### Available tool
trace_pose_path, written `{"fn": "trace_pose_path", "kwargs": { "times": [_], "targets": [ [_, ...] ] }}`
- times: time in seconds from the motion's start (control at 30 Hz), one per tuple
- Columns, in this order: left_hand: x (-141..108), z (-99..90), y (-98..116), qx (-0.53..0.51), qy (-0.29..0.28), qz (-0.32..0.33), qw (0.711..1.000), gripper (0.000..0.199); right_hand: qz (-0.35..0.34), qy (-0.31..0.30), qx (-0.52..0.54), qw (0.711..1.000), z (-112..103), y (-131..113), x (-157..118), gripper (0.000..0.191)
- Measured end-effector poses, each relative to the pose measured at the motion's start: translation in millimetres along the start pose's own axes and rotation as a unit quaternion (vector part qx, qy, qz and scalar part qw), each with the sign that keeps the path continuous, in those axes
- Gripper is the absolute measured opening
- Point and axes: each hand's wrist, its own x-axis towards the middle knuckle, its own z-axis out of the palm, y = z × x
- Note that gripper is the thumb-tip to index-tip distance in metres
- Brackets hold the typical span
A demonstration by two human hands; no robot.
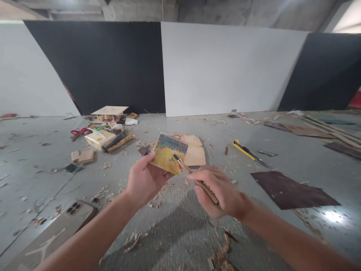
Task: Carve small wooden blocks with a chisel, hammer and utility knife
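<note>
My left hand (145, 178) is closed around the lower left edge of a small painted board (166, 152), thumb on its face. The board is tilted toward me and shows a teal band with red dots above a yellow area. My right hand (218, 190) grips a slim wooden-handled tool (184, 165) with a bright metal collar and a short dark tip. That tip lies over the painted face; whether it touches cannot be seen, nor whether it is bristle or blade. Behind the painted board, a plain light wooden sheet (196, 150) rests on the floor.
A yellow utility knife (245, 149) and a dark brown sheet (293, 190) lie right. On the left are a cream box (100, 139), red-handled scissors (81, 131), wood blocks (83, 156) and a phone (70, 222). Shavings litter the floor. Black and white panels (225, 67) stand behind.
</note>
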Motion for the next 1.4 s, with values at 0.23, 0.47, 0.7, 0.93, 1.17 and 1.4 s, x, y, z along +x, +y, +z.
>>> {"fn": "trace_pose_path", "kwargs": {
  "times": [0.23, 0.47, 0.7, 0.93, 1.17, 1.4],
  "targets": [
    [0.3, -3.9, -0.7, 0.001, -0.022, -0.005, 1.000, 0.037, 0.021, -0.020, 0.001, 1.000, 0.9, 2.6, -3.0, 0.032],
    [0.0, -5.5, -4.4, 0.024, -0.068, -0.001, 0.997, 0.041, 0.030, -0.014, 0.003, 0.999, 5.2, 3.3, -3.4, 0.037],
    [-2.5, -3.8, -4.1, 0.038, -0.085, -0.014, 0.996, 0.041, 0.022, -0.022, -0.009, 0.999, 5.3, 2.5, -2.2, 0.037],
    [-5.0, -3.6, -7.1, 0.044, -0.098, -0.027, 0.994, 0.038, 0.034, -0.021, -0.006, 0.999, 3.9, 0.4, 0.2, 0.037],
    [-1.8, -5.1, -1.1, 0.048, -0.081, 0.000, 0.996, 0.040, 0.024, -0.015, -0.005, 1.000, 4.6, 2.1, -2.8, 0.040],
    [-3.5, -9.1, -1.9, 0.052, -0.122, -0.037, 0.990, 0.038, 0.018, -0.024, 0.000, 1.000, 4.1, 1.7, -1.9, 0.042]
  ]
}}
